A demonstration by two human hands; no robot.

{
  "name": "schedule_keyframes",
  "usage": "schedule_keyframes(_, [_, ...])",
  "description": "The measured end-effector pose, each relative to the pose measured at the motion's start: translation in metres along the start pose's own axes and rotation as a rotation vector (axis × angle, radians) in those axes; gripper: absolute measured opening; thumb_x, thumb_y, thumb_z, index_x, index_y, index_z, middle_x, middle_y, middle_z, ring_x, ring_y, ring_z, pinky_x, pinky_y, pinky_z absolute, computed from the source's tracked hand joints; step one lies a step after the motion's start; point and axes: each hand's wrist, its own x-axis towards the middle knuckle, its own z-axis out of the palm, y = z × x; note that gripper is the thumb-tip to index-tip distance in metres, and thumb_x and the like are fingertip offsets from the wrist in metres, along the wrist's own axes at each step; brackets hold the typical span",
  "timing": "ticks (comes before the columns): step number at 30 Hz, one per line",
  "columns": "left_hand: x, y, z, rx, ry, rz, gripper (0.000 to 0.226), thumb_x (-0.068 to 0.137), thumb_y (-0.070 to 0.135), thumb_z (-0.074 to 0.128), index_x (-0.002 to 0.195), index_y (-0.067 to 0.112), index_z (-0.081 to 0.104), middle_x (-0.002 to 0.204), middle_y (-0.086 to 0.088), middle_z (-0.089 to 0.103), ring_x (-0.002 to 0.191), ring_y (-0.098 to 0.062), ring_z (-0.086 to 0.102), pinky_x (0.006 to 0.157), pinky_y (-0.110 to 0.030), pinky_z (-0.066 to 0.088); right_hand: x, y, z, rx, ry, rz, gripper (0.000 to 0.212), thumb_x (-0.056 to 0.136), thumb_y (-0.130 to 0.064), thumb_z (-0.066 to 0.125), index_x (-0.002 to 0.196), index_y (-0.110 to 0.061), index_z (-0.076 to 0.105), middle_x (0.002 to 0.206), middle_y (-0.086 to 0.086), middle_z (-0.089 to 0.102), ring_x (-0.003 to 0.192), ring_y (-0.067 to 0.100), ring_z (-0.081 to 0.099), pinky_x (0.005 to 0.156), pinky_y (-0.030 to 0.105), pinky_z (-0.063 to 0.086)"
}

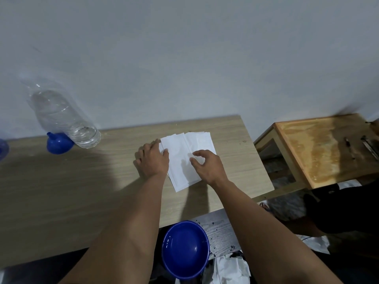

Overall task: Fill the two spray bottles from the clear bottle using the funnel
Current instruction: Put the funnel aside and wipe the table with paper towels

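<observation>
The left hand lies flat on the left edge of the white paper towels; the right hand — fingers loosely curled — pinches their top sheet. Far left of both hands stand the clear bottle and, touching it, the blue funnel.

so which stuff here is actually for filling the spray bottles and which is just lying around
For the job:
- clear bottle, part full of water, at the table's far left
- blue funnel, mouth down beside it
- a blue object cut off by the left edge, possibly a spray bottle; cannot tell

Just lying about:
- white paper sheets under the left hand and right hand
- blue bowl
- small wooden table
</observation>
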Motion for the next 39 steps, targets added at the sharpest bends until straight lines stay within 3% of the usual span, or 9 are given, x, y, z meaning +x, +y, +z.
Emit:
schedule_keyframes(11, [0.018,0.017,-0.011,-0.176,0.033,-0.077,0.009,0.089,0.044,0.061,0.091,0.039,0.069,0.116,0.012,0.059,0.124,-0.022,0.046,0.097,-0.044,0.038,-0.006,0.015,0.001,0.029,-0.003,0.002,0.035,0.097,-0.039,0.066,0.127,-0.020,0.070,0.135,-0.004,0.067,0.126,0.015,0.060,0.105,0.029,0.046])
schedule_keyframes(14, [0.015,0.020,-0.021,-0.191,0.058,-0.007,0.012,0.092,0.041,0.053,0.094,0.034,0.063,0.098,0.009,0.064,0.101,-0.024,0.059,0.083,-0.036,0.046,-0.006,0.016,0.001,0.030,-0.001,0.012,0.035,0.097,-0.040,0.066,0.126,-0.021,0.070,0.134,-0.005,0.067,0.124,0.015,0.061,0.104,0.031,0.047])
schedule_keyframes(16, [0.006,0.027,-0.033,-0.241,0.019,0.039,0.014,0.098,0.030,0.049,0.106,0.023,0.058,0.086,0.006,0.058,0.081,-0.023,0.055,0.066,-0.029,0.033,-0.006,0.015,0.001,0.051,0.008,0.019,0.035,0.096,-0.038,0.067,0.126,-0.020,0.071,0.133,-0.004,0.068,0.123,0.016,0.062,0.105,0.033,0.048])
schedule_keyframes(18, [-0.008,0.033,-0.045,-0.289,-0.037,0.050,0.020,0.101,0.023,0.049,0.119,0.014,0.051,0.088,0.005,0.055,0.081,-0.024,0.055,0.061,-0.025,0.026,-0.007,0.011,0.001,0.088,0.021,0.031,0.034,0.096,-0.037,0.068,0.125,-0.019,0.071,0.131,-0.003,0.069,0.122,0.017,0.062,0.106,0.036,0.049])
schedule_keyframes(22, [-0.028,0.024,-0.049,-0.329,-0.146,0.156,0.052,0.096,0.021,0.058,0.144,0.034,0.040,0.111,0.013,0.053,0.089,-0.010,0.060,0.070,-0.016,0.035,-0.008,0.003,0.000,0.135,0.048,0.040,0.034,0.096,-0.039,0.068,0.123,-0.019,0.072,0.129,-0.003,0.071,0.121,0.017,0.063,0.105,0.038,0.050])
schedule_keyframes(26, [-0.041,0.015,-0.046,-0.303,-0.265,0.150,0.031,0.094,0.018,0.061,0.123,0.025,0.069,0.117,0.001,0.071,0.085,-0.009,0.060,0.060,0.001,0.034,-0.010,-0.004,-0.005,0.153,0.059,0.046,0.035,0.096,-0.042,0.068,0.122,-0.019,0.073,0.126,-0.004,0.072,0.120,0.016,0.064,0.105,0.036,0.050])
schedule_keyframes(30, [-0.050,0.012,-0.050,-0.370,-0.294,0.063,0.028,0.092,0.010,0.061,0.114,0.020,0.074,0.114,0.002,0.072,0.094,-0.019,0.068,0.068,-0.011,0.040,-0.015,-0.013,-0.012,0.143,0.050,0.043,0.034,0.096,-0.040,0.068,0.121,-0.018,0.073,0.125,-0.004,0.072,0.119,0.016,0.064,0.105,0.035,0.049])
schedule_keyframes(33, [-0.047,0.008,-0.067,-0.478,-0.280,0.023,0.029,0.086,0.008,0.063,0.106,0.024,0.077,0.108,-0.002,0.074,0.083,-0.017,0.070,0.078,-0.025,0.053,-0.019,-0.027,-0.018,0.143,0.036,0.045,0.031,0.096,-0.039,0.068,0.120,-0.020,0.074,0.124,-0.006,0.073,0.119,0.014,0.064,0.103,0.031,0.048])
schedule_keyframes(39, [-0.045,-0.004,-0.139,-0.691,-0.189,-0.021,0.015,0.077,0.014,0.077,0.087,0.027,0.075,0.086,0.006,0.070,0.081,-0.009,0.067,0.077,-0.023,0.051,-0.030,-0.088,-0.023,0.204,0.029,-0.029,0.024,0.096,-0.036,0.068,0.112,-0.020,0.075,0.114,-0.009,0.075,0.107,0.012,0.067,0.094,0.027,0.049])
